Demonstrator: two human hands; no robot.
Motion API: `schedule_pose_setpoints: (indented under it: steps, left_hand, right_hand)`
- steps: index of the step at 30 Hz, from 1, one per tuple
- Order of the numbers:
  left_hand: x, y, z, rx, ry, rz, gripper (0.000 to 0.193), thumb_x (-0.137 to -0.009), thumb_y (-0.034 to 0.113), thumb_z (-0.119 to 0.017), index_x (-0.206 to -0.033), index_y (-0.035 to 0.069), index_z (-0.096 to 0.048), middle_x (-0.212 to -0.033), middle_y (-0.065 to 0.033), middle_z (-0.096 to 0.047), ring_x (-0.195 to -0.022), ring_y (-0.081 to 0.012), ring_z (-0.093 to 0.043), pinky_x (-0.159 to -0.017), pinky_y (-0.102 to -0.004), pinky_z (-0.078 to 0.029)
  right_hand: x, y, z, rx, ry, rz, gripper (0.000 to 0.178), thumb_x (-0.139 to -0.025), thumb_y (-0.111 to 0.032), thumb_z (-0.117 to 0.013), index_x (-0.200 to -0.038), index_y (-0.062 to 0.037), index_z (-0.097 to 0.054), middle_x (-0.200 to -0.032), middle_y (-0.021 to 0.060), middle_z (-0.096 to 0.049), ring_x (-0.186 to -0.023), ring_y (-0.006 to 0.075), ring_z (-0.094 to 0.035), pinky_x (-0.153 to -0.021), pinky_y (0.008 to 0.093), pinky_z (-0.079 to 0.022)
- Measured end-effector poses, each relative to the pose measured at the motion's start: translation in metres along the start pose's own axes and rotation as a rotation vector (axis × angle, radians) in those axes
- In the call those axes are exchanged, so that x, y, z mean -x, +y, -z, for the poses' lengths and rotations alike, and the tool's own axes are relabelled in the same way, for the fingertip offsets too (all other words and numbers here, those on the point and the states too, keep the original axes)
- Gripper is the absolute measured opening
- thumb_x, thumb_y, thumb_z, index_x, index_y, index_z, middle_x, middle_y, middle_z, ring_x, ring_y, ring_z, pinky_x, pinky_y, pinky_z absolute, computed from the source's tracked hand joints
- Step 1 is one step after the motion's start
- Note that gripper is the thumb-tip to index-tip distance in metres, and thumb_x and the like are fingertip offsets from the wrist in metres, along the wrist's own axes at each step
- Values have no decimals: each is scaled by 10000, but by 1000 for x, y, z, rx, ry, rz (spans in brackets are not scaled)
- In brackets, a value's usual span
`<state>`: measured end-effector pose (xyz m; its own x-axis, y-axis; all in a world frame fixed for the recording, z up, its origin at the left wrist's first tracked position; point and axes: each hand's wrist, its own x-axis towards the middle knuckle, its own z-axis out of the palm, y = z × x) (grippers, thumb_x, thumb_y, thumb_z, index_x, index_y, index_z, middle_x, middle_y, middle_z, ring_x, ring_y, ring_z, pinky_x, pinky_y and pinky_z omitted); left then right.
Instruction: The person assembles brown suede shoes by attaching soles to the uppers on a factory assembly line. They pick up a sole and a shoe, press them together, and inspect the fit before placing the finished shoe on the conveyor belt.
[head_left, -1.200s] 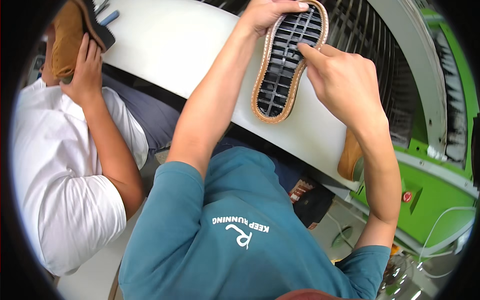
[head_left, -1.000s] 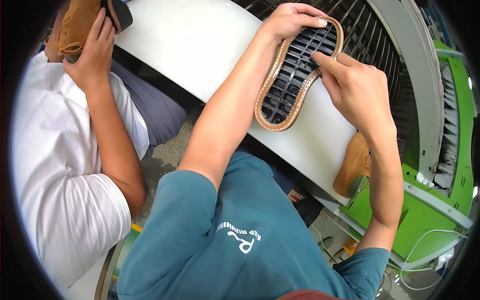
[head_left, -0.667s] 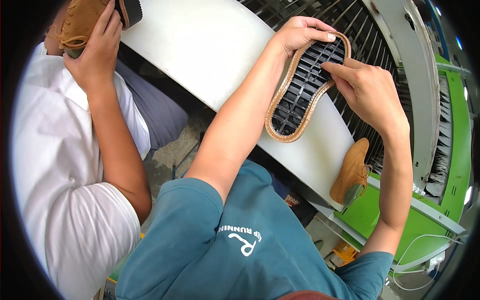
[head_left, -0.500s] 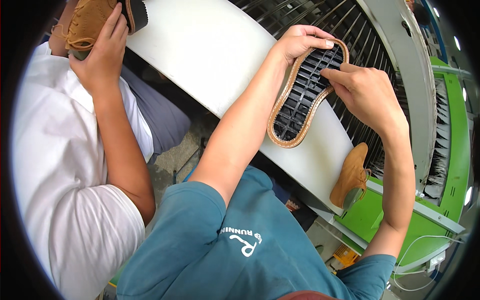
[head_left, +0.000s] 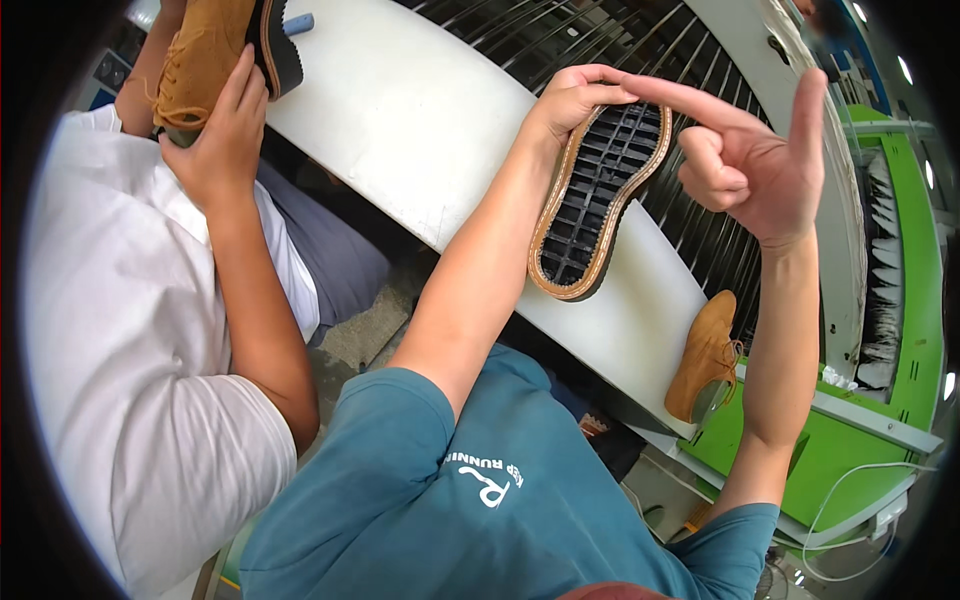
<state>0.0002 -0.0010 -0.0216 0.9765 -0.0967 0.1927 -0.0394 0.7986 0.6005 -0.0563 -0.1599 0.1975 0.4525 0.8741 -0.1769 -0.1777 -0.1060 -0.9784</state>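
Note:
Held up over the white table is a shoe sole (head_left: 590,195), with a black ribbed inner grid and a tan stitched rim. My left hand (head_left: 580,100) grips it at its upper end, thumb over the edge. My right hand (head_left: 752,165) is beside the sole and holds nothing. Its index finger points left to the tips of my left fingers, its thumb stands up, and the other fingers are curled. Whether the index fingertip touches the sole or my left hand I cannot tell. Lower right, a tan suede lace-up shoe (head_left: 703,355) rests at the table's end.
The white table (head_left: 400,130) runs diagonally beside a rack of metal rods (head_left: 590,35). On the left, a person in a white shirt holds a tan lace-up shoe (head_left: 200,65) and a dark sole (head_left: 278,55). A green machine with brush bristles (head_left: 880,270) stands right.
My right hand has lifted off the sole's grid and moved up and right, index finger and thumb now stretched out. The sole has shifted slightly left in my left hand.

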Motion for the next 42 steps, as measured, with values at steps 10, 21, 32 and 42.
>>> schedule_pose_setpoints:
  steps: [10, 21, 32, 42]
  left_hand:
    - [-4, -4, 8, -58, 52, 34, 311, -930, 41, -839, -1223, -44, -781, -1101, -136, -830, -968, -202, -801, -928, -362, -655]
    - [28, -2, -126, -281, -111, -90, 325, -930, 22, -871, -1215, -68, -742, -1085, -186, -828, -956, -188, -801, -858, -312, -665]
    - [77, -54, -205, -666, -76, -313, 279, -1031, 226, -834, -1237, 38, -825, -916, -46, -813, -810, -49, -670, -716, -216, -529]
    - [82, -64, -223, -636, -192, -107, 349, -1072, 278, -792, -1190, -48, -831, -949, -49, -821, -823, -68, -707, -735, -216, -550]
  right_hand:
    - [93, 48, -18, 966, 426, -162, 710, -1004, -448, -793, -1554, -26, -638, -728, 16, -559, -651, 111, -546, -631, 308, -487]
    - [144, 107, -25, 242, 1122, 264, 575, -1113, -312, -715, -1561, 5, -546, -1299, 106, -672, -1104, 150, -677, -941, 312, -565]
    - [165, 129, -28, 297, 1443, 596, 365, -1049, -241, -823, -1264, 23, -691, -1058, 42, -739, -938, 75, -676, -845, 220, -570]
    - [205, 136, -34, 238, 1473, 553, 364, -1062, -252, -800, -1267, 47, -772, -1031, 49, -787, -934, 79, -700, -839, 229, -565]
